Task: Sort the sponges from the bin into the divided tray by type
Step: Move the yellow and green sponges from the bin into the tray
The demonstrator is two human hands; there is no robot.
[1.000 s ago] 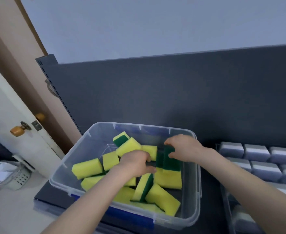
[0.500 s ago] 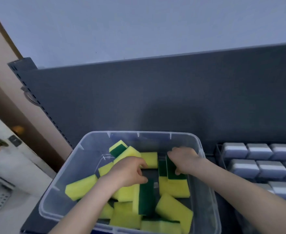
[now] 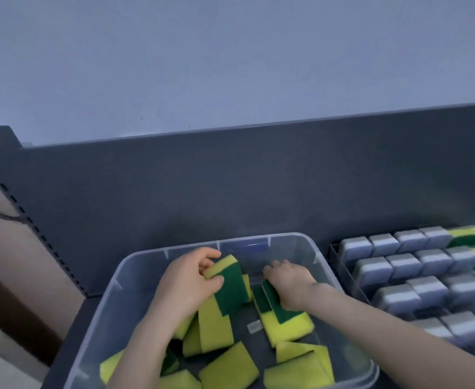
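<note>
In the clear bin (image 3: 319,263), my left hand (image 3: 187,282) pinches a yellow-green sponge (image 3: 227,279) while my right hand (image 3: 291,286) clamps two upright sponges (image 3: 272,300).

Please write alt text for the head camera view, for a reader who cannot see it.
Two bare hands reach into a clear plastic bin of yellow-and-green sponges: the left hand holds one sponge up, the right hand presses on others. A divided tray of grey sponges stands right of it.
</note>
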